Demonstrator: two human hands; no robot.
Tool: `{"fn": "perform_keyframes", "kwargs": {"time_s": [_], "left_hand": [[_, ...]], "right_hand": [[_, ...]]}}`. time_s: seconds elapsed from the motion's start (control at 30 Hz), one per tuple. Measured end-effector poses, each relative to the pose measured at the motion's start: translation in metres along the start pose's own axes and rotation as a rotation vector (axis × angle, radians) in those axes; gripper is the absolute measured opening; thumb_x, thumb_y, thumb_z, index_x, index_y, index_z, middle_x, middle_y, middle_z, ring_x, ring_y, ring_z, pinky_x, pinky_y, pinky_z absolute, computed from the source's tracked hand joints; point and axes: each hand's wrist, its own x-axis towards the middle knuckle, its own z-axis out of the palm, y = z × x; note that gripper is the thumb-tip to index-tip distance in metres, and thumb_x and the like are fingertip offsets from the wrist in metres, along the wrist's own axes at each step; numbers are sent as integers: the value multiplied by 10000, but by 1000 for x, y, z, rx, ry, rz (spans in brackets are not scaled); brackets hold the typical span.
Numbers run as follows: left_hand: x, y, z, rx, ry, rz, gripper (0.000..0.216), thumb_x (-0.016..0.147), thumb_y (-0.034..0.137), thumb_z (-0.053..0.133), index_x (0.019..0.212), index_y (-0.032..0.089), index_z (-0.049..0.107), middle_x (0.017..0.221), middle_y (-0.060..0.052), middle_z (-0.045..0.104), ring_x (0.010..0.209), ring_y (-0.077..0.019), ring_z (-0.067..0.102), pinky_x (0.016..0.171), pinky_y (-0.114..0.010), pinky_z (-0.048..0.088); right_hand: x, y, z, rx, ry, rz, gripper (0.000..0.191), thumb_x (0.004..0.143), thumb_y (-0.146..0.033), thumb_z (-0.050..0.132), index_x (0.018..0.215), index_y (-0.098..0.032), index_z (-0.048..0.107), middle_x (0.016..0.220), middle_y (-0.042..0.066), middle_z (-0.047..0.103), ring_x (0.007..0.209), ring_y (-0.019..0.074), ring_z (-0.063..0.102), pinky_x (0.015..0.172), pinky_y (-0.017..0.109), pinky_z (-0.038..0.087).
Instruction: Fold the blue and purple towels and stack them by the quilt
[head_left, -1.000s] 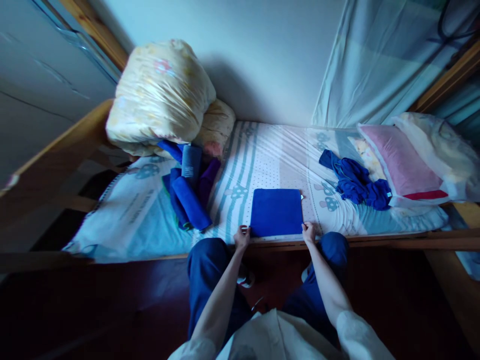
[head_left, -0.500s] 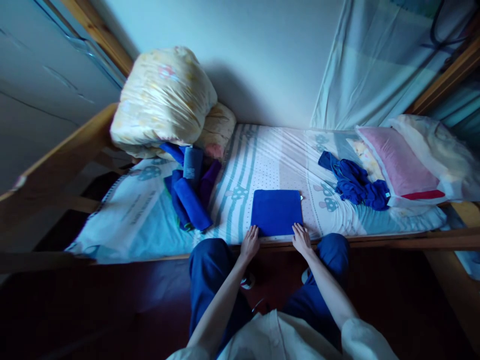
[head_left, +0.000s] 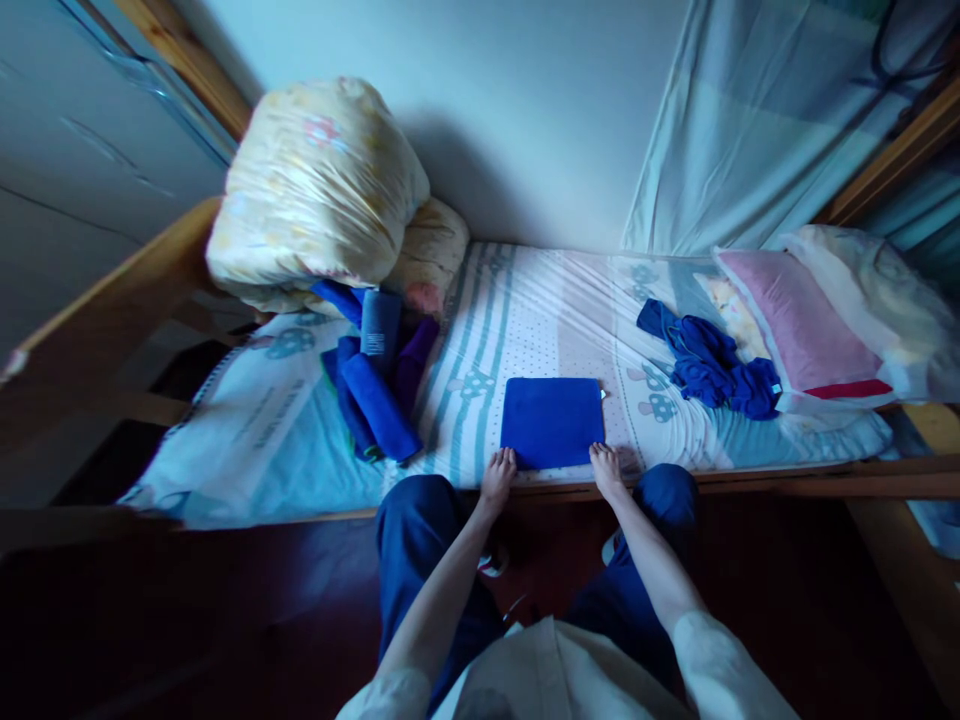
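A blue towel (head_left: 553, 422), folded into a flat rectangle, lies near the front edge of the bed with a small white tag on its right side. My left hand (head_left: 498, 480) is at its near left corner, fingers curled and closed on the edge. At the near right corner, my right hand (head_left: 606, 468) grips the edge in the same way; the thumbs are hard to see. To the left sits a pile of rolled towels, among them a bright blue roll (head_left: 381, 408), a grey-blue roll (head_left: 380, 325) and a purple roll (head_left: 412, 365). Crumpled blue cloth (head_left: 709, 358) lies to the right.
The patterned bed sheet (head_left: 555, 310) lies beneath everything. A bundled cream quilt (head_left: 315, 190) stands at the back left, and a pink pillow (head_left: 799, 315) rests at the right end. A wooden rail (head_left: 817, 478) runs along the front edge, by my knees.
My fingers have gone from lying flatter on the towel's near corners to curling at them, the right hand shifting slightly outward. The towel stays in place; the view has shifted slightly.
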Motion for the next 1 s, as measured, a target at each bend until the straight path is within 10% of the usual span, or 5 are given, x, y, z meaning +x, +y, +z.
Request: {"fn": "perform_keyframes", "kwargs": {"time_s": [1.0], "left_hand": [[-34, 23, -59, -333, 32, -307, 470, 731, 41, 546, 1141, 198, 716, 1088, -108, 764, 1048, -260, 707, 942, -371, 544]], "right_hand": [[-43, 9, -26, 342, 85, 149, 359, 843, -55, 571, 1100, -224, 756, 1078, 76, 778, 1036, 213, 717, 951, 305, 514]]}}
